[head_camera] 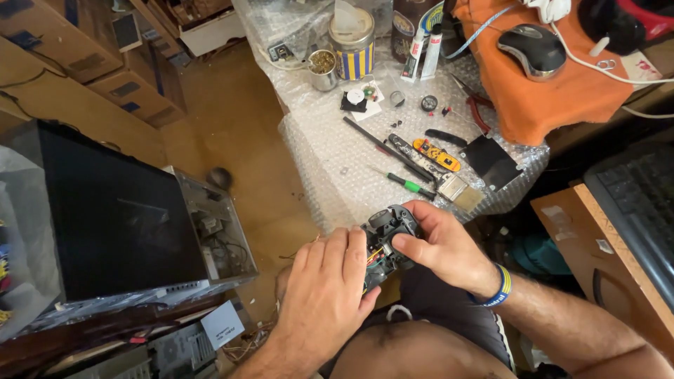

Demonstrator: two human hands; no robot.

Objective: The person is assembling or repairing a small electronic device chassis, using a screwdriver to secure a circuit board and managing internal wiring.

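**Between both hands: an opened gadget with its wires showing**

Over your lap, just short of the near edge of the bubble-wrapped table (330, 175), you hold a small dark electronic module (388, 235) between both hands. Your left hand (326, 295) cups it from below and the side, fingers (344, 249) curled against its left face; your right hand (439, 245) clasps its right side, thumb pressed on the casing. It looks light and rigid, but the coloured wires (374, 257) spilling from its lower left seem fragile, so grip the hard shell at its edges, not the wiring.

Farther out on the table lie a green-handled screwdriver (407, 184), a paintbrush (460, 191) and a yellow tool (437, 155). At the far edge stand a striped tin (353, 45) and a small cup of screws (322, 68).
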